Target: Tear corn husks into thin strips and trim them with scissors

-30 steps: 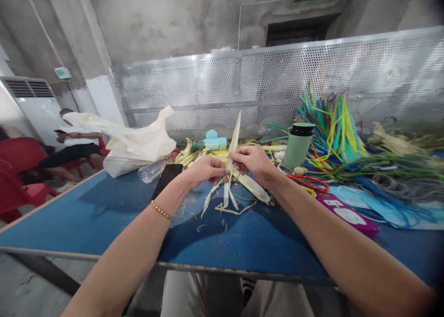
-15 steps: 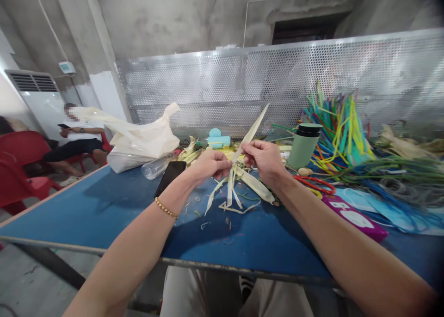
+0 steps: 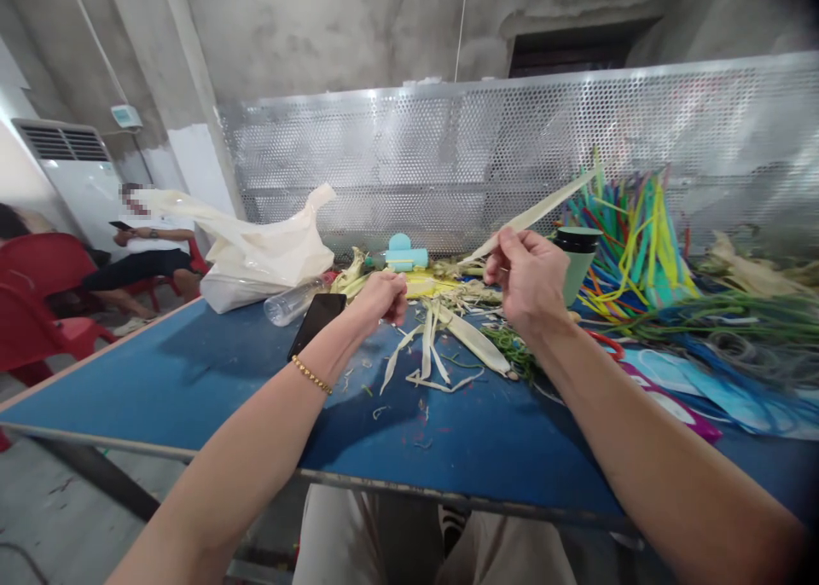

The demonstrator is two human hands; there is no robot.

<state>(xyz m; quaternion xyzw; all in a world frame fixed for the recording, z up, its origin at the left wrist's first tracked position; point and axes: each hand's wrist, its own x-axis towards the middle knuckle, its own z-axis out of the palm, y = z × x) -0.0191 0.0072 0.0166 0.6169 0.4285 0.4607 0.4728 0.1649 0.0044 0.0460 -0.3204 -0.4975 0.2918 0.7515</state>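
Observation:
A long pale corn husk strip (image 3: 554,199) is pinched in my right hand (image 3: 534,274) and points up to the right. My left hand (image 3: 384,297) is apart from it, above the table's middle, with its fingers closed; whether something small is in them I cannot make out. Below and between the hands, a wide piece of corn husk (image 3: 477,344) and several narrow husk strips (image 3: 426,346) lie on the blue table (image 3: 211,389). Green scraps (image 3: 512,346) lie under my right wrist.
At the left stand a white plastic bag (image 3: 262,257), a clear bottle (image 3: 291,302) and a black phone (image 3: 320,319). A green cup (image 3: 579,265), colourful strips (image 3: 640,244) and a purple packet (image 3: 682,406) are at the right. A seated person (image 3: 153,244) is beyond the table.
My right hand has moved right, away from my left hand, carrying the husk strip, which now leans further right. My left hand has shifted slightly left.

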